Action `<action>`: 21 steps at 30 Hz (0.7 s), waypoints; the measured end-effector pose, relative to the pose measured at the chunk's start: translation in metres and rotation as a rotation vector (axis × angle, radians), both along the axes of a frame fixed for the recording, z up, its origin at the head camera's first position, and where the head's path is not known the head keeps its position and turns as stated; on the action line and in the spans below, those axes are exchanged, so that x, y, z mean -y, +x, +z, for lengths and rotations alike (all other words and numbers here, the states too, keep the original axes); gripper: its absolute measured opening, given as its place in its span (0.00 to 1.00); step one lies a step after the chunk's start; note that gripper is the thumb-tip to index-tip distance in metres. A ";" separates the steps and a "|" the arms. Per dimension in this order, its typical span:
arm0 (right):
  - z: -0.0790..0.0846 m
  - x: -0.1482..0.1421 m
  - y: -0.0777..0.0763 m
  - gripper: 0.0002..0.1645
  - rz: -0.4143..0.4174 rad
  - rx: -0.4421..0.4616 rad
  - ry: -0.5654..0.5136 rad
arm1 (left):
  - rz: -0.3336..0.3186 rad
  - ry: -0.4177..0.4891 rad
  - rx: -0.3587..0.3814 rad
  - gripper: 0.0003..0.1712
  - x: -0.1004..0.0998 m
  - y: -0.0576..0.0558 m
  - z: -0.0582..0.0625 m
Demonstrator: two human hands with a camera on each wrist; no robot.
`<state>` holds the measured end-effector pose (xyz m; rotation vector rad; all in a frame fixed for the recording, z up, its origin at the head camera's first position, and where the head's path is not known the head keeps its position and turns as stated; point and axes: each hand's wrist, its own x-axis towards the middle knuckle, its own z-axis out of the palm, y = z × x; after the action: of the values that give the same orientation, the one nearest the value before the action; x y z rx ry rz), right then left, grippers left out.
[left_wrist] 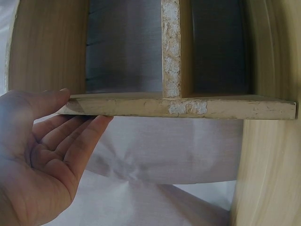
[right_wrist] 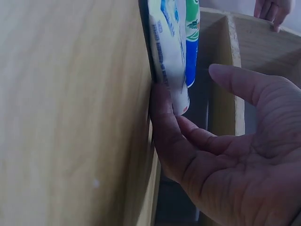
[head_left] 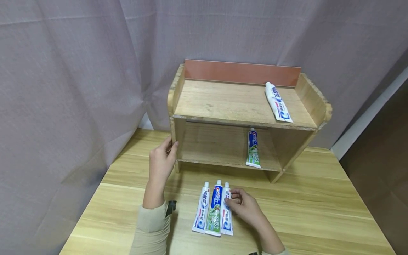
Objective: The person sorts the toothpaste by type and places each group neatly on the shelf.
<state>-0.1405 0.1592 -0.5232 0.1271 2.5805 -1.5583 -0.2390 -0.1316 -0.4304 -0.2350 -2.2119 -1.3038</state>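
Observation:
My left hand (head_left: 162, 159) grips the left side panel of a small wooden shelf (head_left: 223, 102). Thumb and fingers lie on opposite faces of that panel in the left wrist view. Three toothpaste tubes lie side by side on the table before the shelf: a white tube (head_left: 201, 209) at left, a blue-and-green tube (head_left: 214, 209) in the middle and another white tube (head_left: 226, 216) at right. Beside the right white tube is my right hand (head_left: 247, 207). Its fingers touch that tube near the cap in the right wrist view, while the thumb stands apart from it.
Another white tube (head_left: 278, 102) lies on the shelf's top board, towards the right. A blue-and-green tube (head_left: 253, 148) lies on the lower board. The wooden table (head_left: 318, 205) carries the shelf, with a grey curtain (head_left: 83, 88) behind.

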 end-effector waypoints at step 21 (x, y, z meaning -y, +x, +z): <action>0.001 0.007 0.001 0.28 0.008 -0.003 0.269 | -0.002 0.014 -0.008 0.18 0.000 0.000 0.000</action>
<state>-0.1393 0.1526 -0.5220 0.1388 2.7757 -1.2008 -0.2389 -0.1314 -0.4301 -0.2368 -2.1959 -1.3170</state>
